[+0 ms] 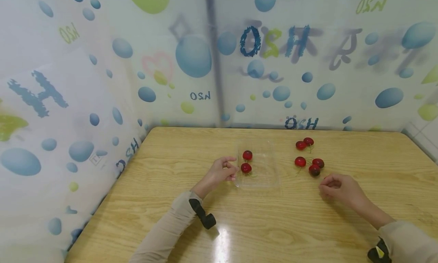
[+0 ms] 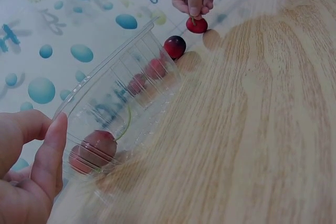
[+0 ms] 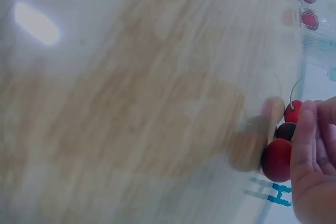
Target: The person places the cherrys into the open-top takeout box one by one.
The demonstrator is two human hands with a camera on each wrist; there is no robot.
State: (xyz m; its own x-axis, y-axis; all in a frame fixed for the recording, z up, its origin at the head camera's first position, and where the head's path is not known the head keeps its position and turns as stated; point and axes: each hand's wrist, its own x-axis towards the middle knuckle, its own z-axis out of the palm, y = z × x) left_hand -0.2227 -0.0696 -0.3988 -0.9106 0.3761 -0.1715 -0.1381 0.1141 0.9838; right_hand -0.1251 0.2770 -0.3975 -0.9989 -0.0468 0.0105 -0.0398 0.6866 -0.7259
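My left hand [image 1: 222,171] pinches the left rim of a clear plastic box [image 1: 265,181] between thumb and fingers. Inside the box, along its left side, lie two dark red cherries [image 1: 246,168]. To the right, my right hand [image 1: 339,187] is beside a group of cherries, its fingers bent. In the left wrist view, its thumb and fingertips pinch the stem of a red cherry [image 2: 197,25] just over the table; the head view mostly hides this cherry behind the hand. A darker cherry [image 2: 175,46] lies close to it.
Three loose cherries [image 1: 300,161] lie between the box and my right hand. Two more cherries [image 1: 308,141] sit behind them. The wooden table [image 1: 164,156] backs onto a patterned curtain [image 1: 191,57] at its far edge and left side.
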